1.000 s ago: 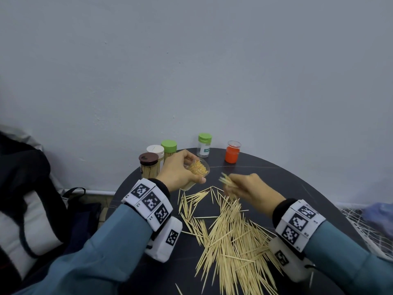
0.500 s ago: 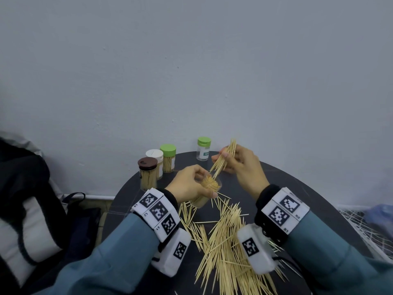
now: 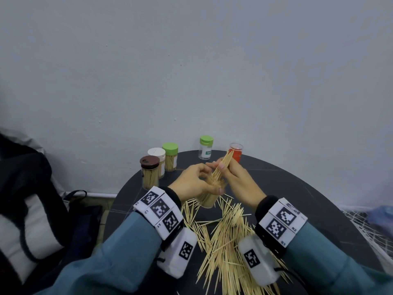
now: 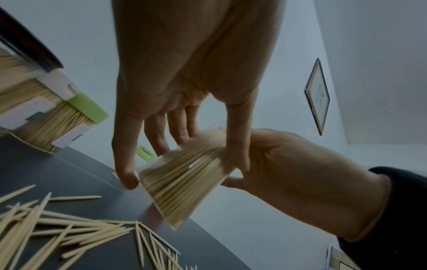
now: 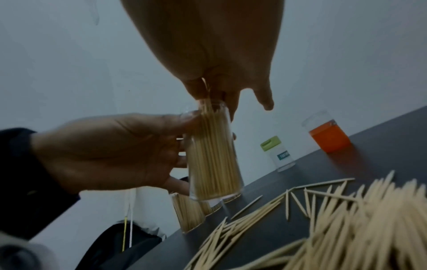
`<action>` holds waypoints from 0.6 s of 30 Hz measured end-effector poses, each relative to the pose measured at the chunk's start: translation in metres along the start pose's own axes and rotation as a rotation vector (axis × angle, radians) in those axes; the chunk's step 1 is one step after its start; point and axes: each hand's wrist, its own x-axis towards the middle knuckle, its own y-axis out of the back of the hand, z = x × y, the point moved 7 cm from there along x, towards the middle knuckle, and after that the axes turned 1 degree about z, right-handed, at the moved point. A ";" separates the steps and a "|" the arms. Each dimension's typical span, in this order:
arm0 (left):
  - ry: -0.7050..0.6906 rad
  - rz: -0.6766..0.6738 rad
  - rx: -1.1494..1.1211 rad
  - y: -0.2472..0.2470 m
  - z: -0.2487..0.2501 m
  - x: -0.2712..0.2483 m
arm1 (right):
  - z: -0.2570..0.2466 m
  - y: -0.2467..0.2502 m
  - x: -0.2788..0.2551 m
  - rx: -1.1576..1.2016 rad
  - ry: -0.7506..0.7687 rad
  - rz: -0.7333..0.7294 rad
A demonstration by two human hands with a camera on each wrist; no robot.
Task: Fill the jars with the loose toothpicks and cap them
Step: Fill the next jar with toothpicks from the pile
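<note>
My left hand [image 3: 196, 183] grips a clear uncapped jar [image 3: 209, 201], tilted just above the black table [image 3: 297, 188] and nearly full of toothpicks. In the left wrist view its fingers [image 4: 126, 175] wrap the jar [image 4: 184, 180]. My right hand [image 3: 235, 175] pinches a bundle of toothpicks [image 3: 223, 165] whose lower ends stand in the jar's mouth. The right wrist view shows that hand [image 5: 221, 85] over the jar [image 5: 212, 159], with the left hand [image 5: 110, 151] beside it. A loose pile of toothpicks [image 3: 229, 241] lies between my wrists.
At the table's back left stand three capped, filled jars: brown [image 3: 149, 173], white [image 3: 157, 154], green [image 3: 170, 155]. A small green-capped jar [image 3: 205, 145] and an orange jar [image 3: 236, 152] stand behind my hands. A dark bag [image 3: 32, 199] sits left of the table.
My right hand lifted a bundle of toothpicks off the pile and brought it to the jar's mouth. The left hand kept hold of the jar and tilted it toward the bundle.
</note>
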 end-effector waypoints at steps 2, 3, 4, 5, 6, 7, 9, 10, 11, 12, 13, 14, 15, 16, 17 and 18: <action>0.005 -0.008 -0.005 -0.001 -0.001 0.000 | 0.004 -0.004 -0.002 0.112 -0.025 -0.025; 0.007 -0.018 -0.007 -0.002 -0.001 0.000 | 0.004 -0.004 -0.002 0.167 -0.028 -0.017; 0.009 -0.029 -0.007 -0.003 -0.001 0.000 | 0.003 -0.003 -0.003 0.209 -0.030 -0.001; 0.014 -0.040 -0.008 -0.004 -0.001 -0.001 | 0.001 -0.002 -0.003 0.243 -0.030 0.013; 0.017 -0.051 -0.008 -0.005 -0.001 -0.001 | 0.000 -0.001 -0.003 0.279 -0.031 0.021; 0.018 -0.059 -0.009 -0.006 -0.001 -0.002 | -0.001 0.000 -0.003 0.312 -0.031 0.021; 0.018 -0.077 -0.020 -0.008 0.001 -0.003 | -0.002 0.000 -0.002 0.357 -0.023 0.014; 0.018 -0.089 -0.035 -0.009 0.002 -0.005 | -0.003 -0.001 -0.002 0.382 -0.014 0.009; 0.024 -0.102 -0.057 -0.010 0.003 -0.005 | -0.003 -0.002 -0.002 0.411 -0.005 0.009; 0.035 -0.116 -0.082 -0.011 0.003 -0.006 | -0.003 -0.002 -0.003 0.437 0.003 0.011; 0.047 -0.124 -0.107 -0.012 0.003 -0.007 | -0.004 -0.002 -0.003 0.453 0.014 0.016; 0.056 -0.128 -0.134 -0.012 0.004 -0.008 | -0.006 -0.001 -0.005 0.459 0.028 0.022; 0.066 -0.130 -0.162 -0.012 0.004 -0.008 | -0.007 0.000 -0.005 0.449 0.048 0.030; 0.075 -0.134 -0.188 -0.013 0.004 -0.009 | -0.009 0.002 -0.007 0.423 0.073 0.040; 0.080 -0.141 -0.210 -0.013 0.004 -0.009 | -0.011 0.004 -0.007 0.391 0.101 0.046; 0.081 -0.148 -0.223 -0.013 0.005 -0.009 | -0.013 0.005 -0.008 0.366 0.124 0.050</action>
